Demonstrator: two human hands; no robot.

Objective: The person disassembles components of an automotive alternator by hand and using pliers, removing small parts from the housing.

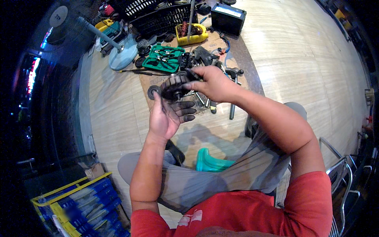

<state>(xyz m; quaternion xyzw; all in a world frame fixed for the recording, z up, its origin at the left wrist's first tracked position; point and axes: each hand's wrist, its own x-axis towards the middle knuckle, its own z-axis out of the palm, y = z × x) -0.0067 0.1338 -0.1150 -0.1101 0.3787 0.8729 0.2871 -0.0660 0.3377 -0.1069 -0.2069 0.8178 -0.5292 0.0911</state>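
My right hand (215,83) grips a dark, round, ribbed metal part with a short shaft, which looks like an alternator rotor (172,85), between thumb and fingers. Just below it, my left hand (169,114) is palm up, its fingers blackened and stretched out, the thumb raised. Whether the left palm touches the rotor I cannot tell. By the left thumb tip is a dark ring-shaped part (153,91); whether it lies on the cardboard or rests against the thumb is unclear. Behind the hands, a green tool case (164,58) lies open with pliers and other tools inside.
A hammer (233,85), sockets and loose dark parts lie on cardboard (147,81). Beyond stand a yellow cut-open container (192,36), a black crate (158,21) and a battery (228,19). A fan's blue base (123,51) is far left; a green stool (211,161) sits between my legs.
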